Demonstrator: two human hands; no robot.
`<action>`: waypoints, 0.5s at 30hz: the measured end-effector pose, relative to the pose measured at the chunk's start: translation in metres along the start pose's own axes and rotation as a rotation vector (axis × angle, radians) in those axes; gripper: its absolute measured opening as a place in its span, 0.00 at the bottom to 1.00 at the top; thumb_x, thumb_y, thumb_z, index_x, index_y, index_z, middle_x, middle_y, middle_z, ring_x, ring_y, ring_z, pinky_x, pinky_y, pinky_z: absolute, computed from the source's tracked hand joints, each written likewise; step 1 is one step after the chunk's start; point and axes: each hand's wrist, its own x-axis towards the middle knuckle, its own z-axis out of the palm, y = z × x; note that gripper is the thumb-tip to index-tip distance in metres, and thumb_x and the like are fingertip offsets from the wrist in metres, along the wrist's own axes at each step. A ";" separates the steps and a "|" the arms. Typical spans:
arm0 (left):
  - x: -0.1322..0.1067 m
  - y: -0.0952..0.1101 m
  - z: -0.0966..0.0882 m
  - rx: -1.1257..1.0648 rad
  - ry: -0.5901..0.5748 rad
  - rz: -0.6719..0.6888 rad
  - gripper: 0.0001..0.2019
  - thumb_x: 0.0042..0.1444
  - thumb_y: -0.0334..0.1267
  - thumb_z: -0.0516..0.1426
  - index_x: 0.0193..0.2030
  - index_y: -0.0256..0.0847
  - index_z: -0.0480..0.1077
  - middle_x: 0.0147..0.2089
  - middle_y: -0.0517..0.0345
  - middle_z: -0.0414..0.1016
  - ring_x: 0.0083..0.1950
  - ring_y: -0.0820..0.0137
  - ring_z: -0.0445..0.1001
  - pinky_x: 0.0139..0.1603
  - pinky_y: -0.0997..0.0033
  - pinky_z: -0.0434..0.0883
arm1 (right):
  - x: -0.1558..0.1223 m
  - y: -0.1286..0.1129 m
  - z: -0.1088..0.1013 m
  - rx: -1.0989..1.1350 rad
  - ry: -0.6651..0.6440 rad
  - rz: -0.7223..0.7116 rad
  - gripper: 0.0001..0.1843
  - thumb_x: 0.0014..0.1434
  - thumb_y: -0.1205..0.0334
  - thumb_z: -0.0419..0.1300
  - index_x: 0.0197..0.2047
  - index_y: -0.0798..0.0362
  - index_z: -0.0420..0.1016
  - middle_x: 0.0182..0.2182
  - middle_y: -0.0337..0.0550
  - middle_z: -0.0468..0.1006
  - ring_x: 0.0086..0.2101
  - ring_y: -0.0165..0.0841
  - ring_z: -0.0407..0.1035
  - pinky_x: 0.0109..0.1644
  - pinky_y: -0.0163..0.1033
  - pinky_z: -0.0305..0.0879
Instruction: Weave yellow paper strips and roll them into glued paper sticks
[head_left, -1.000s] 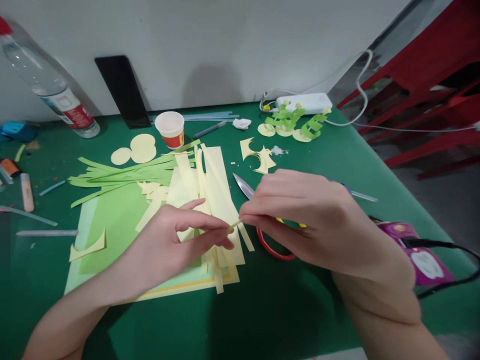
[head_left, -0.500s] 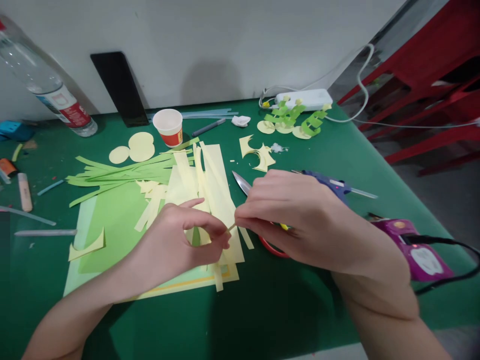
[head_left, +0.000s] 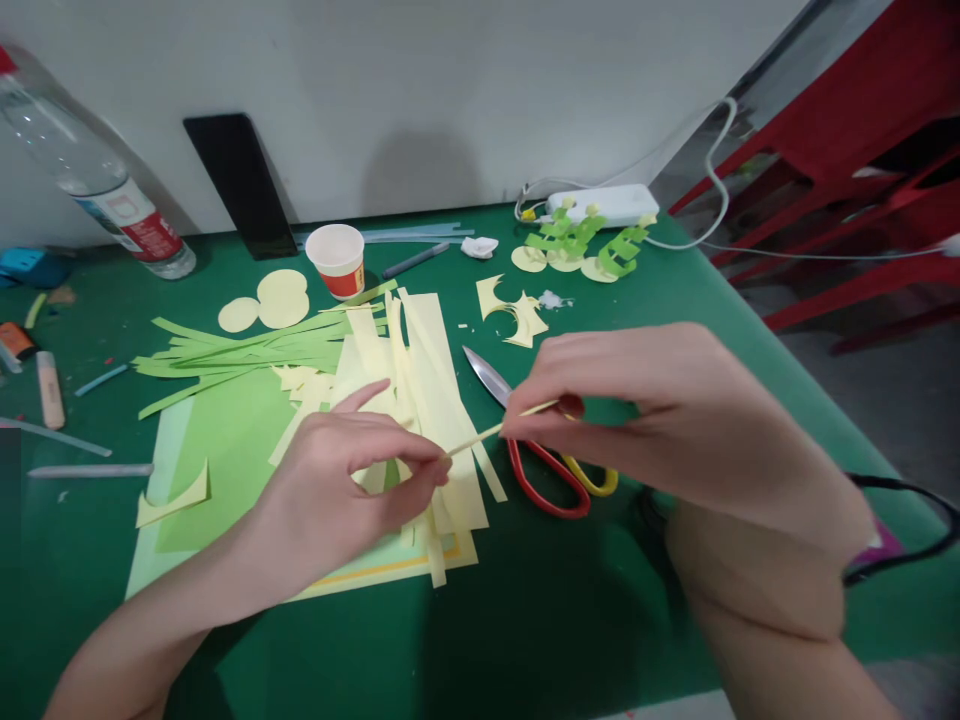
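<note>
Between my two hands stretches a thin pale-yellow paper strip (head_left: 476,438). My left hand (head_left: 360,485) pinches its left end between thumb and forefinger, other fingers loosely raised. Further along, my right hand (head_left: 637,400) grips the strip with closed fingers. Under and behind my left hand lie pale-yellow paper strips (head_left: 429,360) on stacked green paper sheets (head_left: 225,455). Scissors (head_left: 536,455) with red and yellow handles rest on the table below my right hand, blades pointing to the far left.
Green paper strips (head_left: 247,345), pale-yellow paper discs (head_left: 282,298) and a paper cup (head_left: 336,262) lie or stand beyond my left hand. At the back right are curled green paper plants (head_left: 562,240) beside a white power strip (head_left: 604,205). A bottle (head_left: 135,215) stands far left.
My right hand has moved right and slightly up, so more of the paper strip shows between the hands. The scissors' handles have come into fuller view.
</note>
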 end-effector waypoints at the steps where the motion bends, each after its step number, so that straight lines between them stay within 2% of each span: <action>1: 0.000 0.000 -0.001 0.033 0.050 0.022 0.04 0.50 0.28 0.58 0.27 0.39 0.72 0.25 0.67 0.78 0.23 0.78 0.73 0.61 0.54 0.61 | 0.001 -0.001 -0.002 0.008 0.004 0.044 0.13 0.58 0.62 0.56 0.22 0.54 0.69 0.18 0.36 0.71 0.20 0.23 0.60 0.23 0.30 0.55; 4: -0.002 0.002 -0.002 0.145 0.161 0.094 0.04 0.48 0.28 0.59 0.26 0.39 0.71 0.24 0.65 0.77 0.22 0.77 0.73 0.60 0.52 0.62 | 0.004 -0.003 -0.004 0.010 0.014 0.108 0.16 0.58 0.62 0.55 0.20 0.54 0.67 0.16 0.35 0.71 0.18 0.22 0.59 0.20 0.29 0.53; 9: -0.004 0.006 -0.003 0.271 0.240 0.176 0.04 0.48 0.27 0.60 0.27 0.38 0.71 0.23 0.65 0.76 0.23 0.76 0.73 0.61 0.52 0.62 | 0.004 -0.004 -0.002 0.021 0.073 0.079 0.11 0.56 0.66 0.56 0.22 0.54 0.70 0.17 0.34 0.72 0.18 0.22 0.61 0.20 0.28 0.55; 15: -0.008 0.006 -0.005 0.326 0.290 0.208 0.04 0.47 0.28 0.61 0.28 0.39 0.71 0.23 0.64 0.75 0.23 0.76 0.73 0.60 0.51 0.63 | 0.001 -0.001 -0.002 0.043 0.068 -0.062 0.07 0.57 0.67 0.57 0.27 0.54 0.69 0.21 0.37 0.74 0.23 0.24 0.65 0.26 0.29 0.60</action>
